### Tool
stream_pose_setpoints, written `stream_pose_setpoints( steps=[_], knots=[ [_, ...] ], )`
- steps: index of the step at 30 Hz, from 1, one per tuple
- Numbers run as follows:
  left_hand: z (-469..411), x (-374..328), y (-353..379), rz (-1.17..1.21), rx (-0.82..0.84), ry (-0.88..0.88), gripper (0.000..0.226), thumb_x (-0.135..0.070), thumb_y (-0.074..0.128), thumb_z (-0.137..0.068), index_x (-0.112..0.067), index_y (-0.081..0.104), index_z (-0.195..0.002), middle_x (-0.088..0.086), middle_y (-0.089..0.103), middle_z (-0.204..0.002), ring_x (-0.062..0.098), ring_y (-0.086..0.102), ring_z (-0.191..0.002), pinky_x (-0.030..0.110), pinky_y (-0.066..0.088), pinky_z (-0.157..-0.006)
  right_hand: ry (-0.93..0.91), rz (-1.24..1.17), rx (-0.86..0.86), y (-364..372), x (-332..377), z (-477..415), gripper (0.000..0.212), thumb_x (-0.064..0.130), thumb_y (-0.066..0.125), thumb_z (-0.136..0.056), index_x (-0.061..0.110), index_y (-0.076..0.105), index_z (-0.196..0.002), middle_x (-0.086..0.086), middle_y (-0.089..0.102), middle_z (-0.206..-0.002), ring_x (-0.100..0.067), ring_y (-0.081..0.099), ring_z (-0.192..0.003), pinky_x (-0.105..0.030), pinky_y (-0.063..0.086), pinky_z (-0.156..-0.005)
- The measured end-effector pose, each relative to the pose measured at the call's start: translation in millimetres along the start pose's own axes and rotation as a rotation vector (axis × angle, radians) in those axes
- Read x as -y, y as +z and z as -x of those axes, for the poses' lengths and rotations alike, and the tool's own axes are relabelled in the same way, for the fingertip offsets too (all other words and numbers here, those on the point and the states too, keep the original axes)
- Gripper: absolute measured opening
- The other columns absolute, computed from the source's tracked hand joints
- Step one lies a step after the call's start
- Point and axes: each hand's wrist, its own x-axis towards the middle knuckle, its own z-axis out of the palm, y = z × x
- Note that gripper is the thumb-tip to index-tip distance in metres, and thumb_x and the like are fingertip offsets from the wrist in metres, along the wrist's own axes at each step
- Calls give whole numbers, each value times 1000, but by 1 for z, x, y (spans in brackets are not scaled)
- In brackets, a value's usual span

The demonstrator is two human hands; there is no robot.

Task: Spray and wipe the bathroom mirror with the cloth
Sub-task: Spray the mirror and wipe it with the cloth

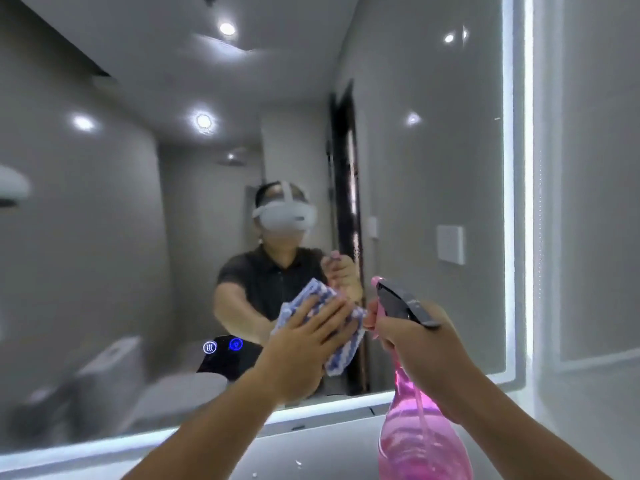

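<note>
The bathroom mirror (415,168) fills most of the view, with a lit white strip along its right and bottom edges. My left hand (304,344) presses a blue-and-white striped cloth (341,355) flat against the lower middle of the glass, fingers spread over it. My right hand (415,344) grips the neck of a pink translucent spray bottle (419,441) just right of the cloth. Its grey trigger head (401,301) points toward the glass. The bottle's body hangs below my hand.
Two lit touch icons (223,346) glow on the mirror left of the cloth. The grey tiled wall (595,202) stands right of the mirror. A pale ledge (311,455) runs under the mirror's bottom edge. The reflection shows a person with a headset, a toilet and ceiling lights.
</note>
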Motion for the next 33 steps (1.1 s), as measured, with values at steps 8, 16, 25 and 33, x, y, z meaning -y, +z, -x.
stream_pose_setpoints(
  steps=[8,16,25,33],
  knots=[
    [-81,137,-43,14,-225,-585,67,-23,45,-92,-14,9,-148,14,13,-157,30,7,-145,44,-12,-113,-27,28,16,-26,1,4,22,-5,49,-73,8,48,-55,4,37,-43,-5,25,-34,-13,25,-34],
    [-28,-45,16,-28,75,107,70,-46,69,-66,-29,50,-131,-3,51,-140,22,43,-131,49,19,-112,-36,53,2,-41,-10,-5,22,-6,50,-73,7,45,-56,8,34,-39,-10,27,-42,-15,27,-37],
    [-89,147,-58,-55,-220,-483,67,-18,46,-81,-7,27,-144,23,35,-148,42,28,-137,60,9,-112,-29,10,29,-41,-3,-12,24,-6,48,-73,14,61,-69,-1,38,-48,-8,26,-38,-17,25,-35],
    [-78,54,-15,21,-237,-386,75,-27,53,-83,-17,16,-148,12,20,-156,32,11,-144,53,-4,-116,-52,29,-53,-28,-1,-2,8,-6,50,-76,-5,57,-73,-16,54,-57,-12,43,-51,-9,30,-35]
  ],
)
